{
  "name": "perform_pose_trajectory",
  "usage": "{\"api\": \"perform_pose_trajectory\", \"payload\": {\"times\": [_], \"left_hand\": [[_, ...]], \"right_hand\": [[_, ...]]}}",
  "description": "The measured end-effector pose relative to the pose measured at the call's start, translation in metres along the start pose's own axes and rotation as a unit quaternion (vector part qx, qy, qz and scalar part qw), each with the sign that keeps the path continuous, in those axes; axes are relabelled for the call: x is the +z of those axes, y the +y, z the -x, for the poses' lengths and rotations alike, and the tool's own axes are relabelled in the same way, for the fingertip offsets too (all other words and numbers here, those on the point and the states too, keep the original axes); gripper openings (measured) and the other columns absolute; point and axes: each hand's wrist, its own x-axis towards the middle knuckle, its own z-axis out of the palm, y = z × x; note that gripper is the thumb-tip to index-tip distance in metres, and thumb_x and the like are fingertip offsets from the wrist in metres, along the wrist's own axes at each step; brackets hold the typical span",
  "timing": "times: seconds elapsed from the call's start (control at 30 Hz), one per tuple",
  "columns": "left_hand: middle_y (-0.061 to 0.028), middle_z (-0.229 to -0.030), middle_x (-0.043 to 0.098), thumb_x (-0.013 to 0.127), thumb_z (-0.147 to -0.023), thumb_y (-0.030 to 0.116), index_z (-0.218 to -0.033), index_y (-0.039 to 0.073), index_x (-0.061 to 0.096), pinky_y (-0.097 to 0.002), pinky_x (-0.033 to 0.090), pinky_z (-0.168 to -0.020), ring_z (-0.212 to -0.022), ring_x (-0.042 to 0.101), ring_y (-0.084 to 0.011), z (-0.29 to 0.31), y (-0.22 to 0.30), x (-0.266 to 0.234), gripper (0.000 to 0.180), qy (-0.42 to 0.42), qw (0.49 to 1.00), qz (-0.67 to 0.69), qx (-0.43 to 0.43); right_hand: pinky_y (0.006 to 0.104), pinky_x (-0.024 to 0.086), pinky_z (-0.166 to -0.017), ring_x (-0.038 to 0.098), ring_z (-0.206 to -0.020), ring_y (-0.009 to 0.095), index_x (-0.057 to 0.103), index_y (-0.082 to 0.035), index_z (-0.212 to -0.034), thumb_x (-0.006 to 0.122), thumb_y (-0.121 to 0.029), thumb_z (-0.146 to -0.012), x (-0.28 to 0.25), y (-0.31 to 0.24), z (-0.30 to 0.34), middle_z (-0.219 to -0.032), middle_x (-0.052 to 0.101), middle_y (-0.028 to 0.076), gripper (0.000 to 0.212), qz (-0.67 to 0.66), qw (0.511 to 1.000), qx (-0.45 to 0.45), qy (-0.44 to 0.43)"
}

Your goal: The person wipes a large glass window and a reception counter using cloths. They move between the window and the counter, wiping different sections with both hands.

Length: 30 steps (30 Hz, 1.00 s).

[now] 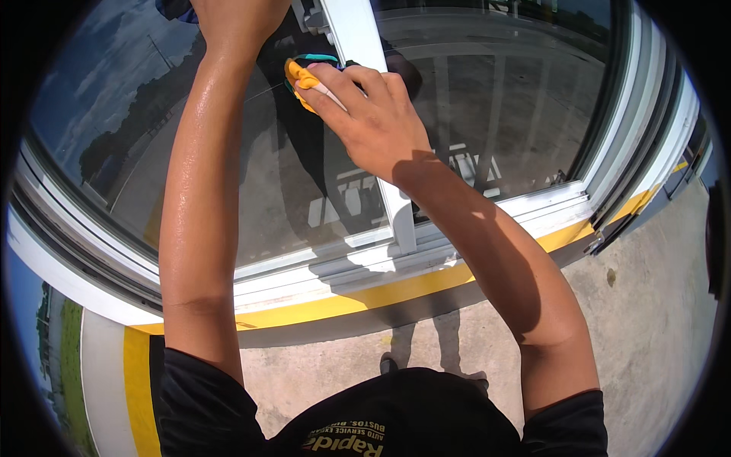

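**Yellow cloth at the window, in the right hand**

We find the yellow cloth [294, 75] bunched in the right hand [373, 120], just left of the white upright bar [354, 27] and in front of the left pane [266, 209]; whether it touches the glass we cannot tell; the right fingers are bent and pinch it near their tips, its folds showing beyond them.

We judge it light, soft and limp, with no stiffness to keep a shape; not fragile, and easily squeezed; damp or dry we cannot tell, though wet it would weigh more and could slide; we would take hold of the gathered middle, finger pads flat behind the folds, since a loose corner would only dangle; the pane we take for hard, slick and breakable, best met through the cloth with even pressure.

The left hand [241, 17] is cut off by the upper edge; how its fingers stand, we cannot tell.
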Motion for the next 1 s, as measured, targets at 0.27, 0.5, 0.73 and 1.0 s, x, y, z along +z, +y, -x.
{"api": "perform_pose_trajectory", "payload": {"times": [0.27, 0.5, 0.73, 1.0], "left_hand": [[-0.0132, -0.171, 0.034, 0.064, -0.093, 0.005, -0.157, 0.009, 0.046, -0.0598, 0.016, -0.126, -0.160, 0.022, -0.0427, 0.403, 0.207, -0.153, 0.067, -0.338, 0.925, 0.039, -0.166], [-0.0238, -0.170, 0.029, 0.049, -0.086, -0.019, -0.160, -0.002, 0.036, -0.0467, 0.024, -0.130, -0.159, 0.023, -0.0419, 0.400, 0.321, -0.169, 0.077, -0.378, 0.856, 0.064, -0.346], [-0.0148, -0.145, 0.061, 0.051, -0.094, -0.010, -0.157, -0.001, 0.045, -0.0342, 0.049, -0.111, -0.127, 0.063, -0.0226, 0.348, 0.552, -0.224, 0.064, -0.513, 0.390, 0.417, -0.641], [-0.0196, -0.153, 0.055, 0.049, -0.108, 0.043, -0.155, 0.003, 0.046, -0.0483, 0.044, -0.120, -0.138, 0.059, -0.0324, 0.140, 0.885, -0.053, 0.061, -0.377, -0.333, 0.643, -0.577]], "right_hand": [[0.0445, 0.049, -0.100, 0.056, -0.121, 0.028, 0.075, -0.013, -0.114, 0.066, -0.009, -0.090, -0.176, -0.027, 0.410, -0.132, 0.063, 0.004, 0.026, -0.217, 0.852, 0.154, -0.450], [0.0454, 0.051, -0.101, 0.059, -0.112, 0.037, 0.076, -0.010, -0.115, 0.066, 0.005, -0.086, -0.312, 0.089, 0.425, -0.130, 0.065, 0.011, 0.034, -0.256, 0.825, 0.366, -0.347], [0.0381, 0.051, -0.103, 0.062, -0.121, 0.032, 0.069, -0.005, -0.128, 0.066, 0.008, -0.089, -0.377, 0.210, 0.445, -0.134, 0.063, 0.017, 0.042, -0.364, 0.732, 0.534, -0.214], [0.0373, 0.056, -0.102, 0.069, -0.117, 0.025, 0.054, -0.002, -0.147, 0.052, -0.025, -0.109, -0.572, 0.408, 0.583, -0.134, 0.067, 0.015, 0.045, -0.472, 0.352, 0.786, 0.189]]}}
